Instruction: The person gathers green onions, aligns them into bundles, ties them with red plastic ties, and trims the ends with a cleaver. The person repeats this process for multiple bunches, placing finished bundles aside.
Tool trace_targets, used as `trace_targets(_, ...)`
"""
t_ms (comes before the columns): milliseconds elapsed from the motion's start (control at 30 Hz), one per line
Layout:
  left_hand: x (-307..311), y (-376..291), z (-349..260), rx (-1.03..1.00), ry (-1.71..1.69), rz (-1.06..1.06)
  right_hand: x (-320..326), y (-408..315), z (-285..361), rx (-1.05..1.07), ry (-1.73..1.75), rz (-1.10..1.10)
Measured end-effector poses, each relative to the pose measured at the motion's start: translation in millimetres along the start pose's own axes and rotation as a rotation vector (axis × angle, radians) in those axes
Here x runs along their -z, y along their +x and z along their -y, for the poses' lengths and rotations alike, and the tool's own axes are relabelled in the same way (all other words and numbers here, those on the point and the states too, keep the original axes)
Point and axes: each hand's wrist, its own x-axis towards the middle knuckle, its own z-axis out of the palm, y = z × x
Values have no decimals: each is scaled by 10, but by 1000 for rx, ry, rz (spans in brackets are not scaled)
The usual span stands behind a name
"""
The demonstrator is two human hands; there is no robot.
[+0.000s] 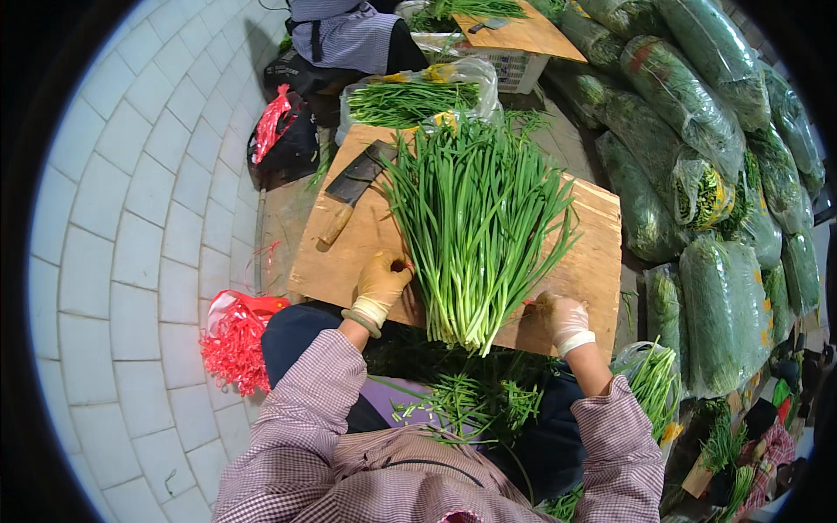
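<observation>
A large bundle of green garlic chives point(480, 229) lies on a wooden board point(592, 222), its pale cut ends towards me. At its left side is my left hand point(381, 281), in a yellowish glove, with fingertips closed on a bit of red plastic tie. My right hand point(563, 317), in a pale thin glove, is closed on the right of the stems, and a small red end shows at its fingers. Whether the tie runs under the bundle between the hands is hidden. A cleaver point(358, 180) with a wooden handle rests on the board at the upper left.
Red plastic strips point(235, 353) lie in a bag by my left knee. Beyond the board stands a plastic-lined container of chives point(413, 103); a person point(346, 33) sits behind it. Bagged greens point(722, 320) are piled at the right. Trimmings point(458, 402) lie on my lap.
</observation>
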Motion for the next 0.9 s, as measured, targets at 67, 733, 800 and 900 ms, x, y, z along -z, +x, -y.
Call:
trace_targets(67,-27,-8,-11,77,-102,0,13,13,-67,40,-83,18)
trace_targets(733,-410,-115,-667,59,-282,-430,163,360,1172,429,973,-516)
trace_targets(800,-341,-42,-697,-20,-144,-399,227,488,1326,603,836,-578)
trace_targets(900,-224,11,-672,-9,-53,-305,230,624,1459,666,786,-500)
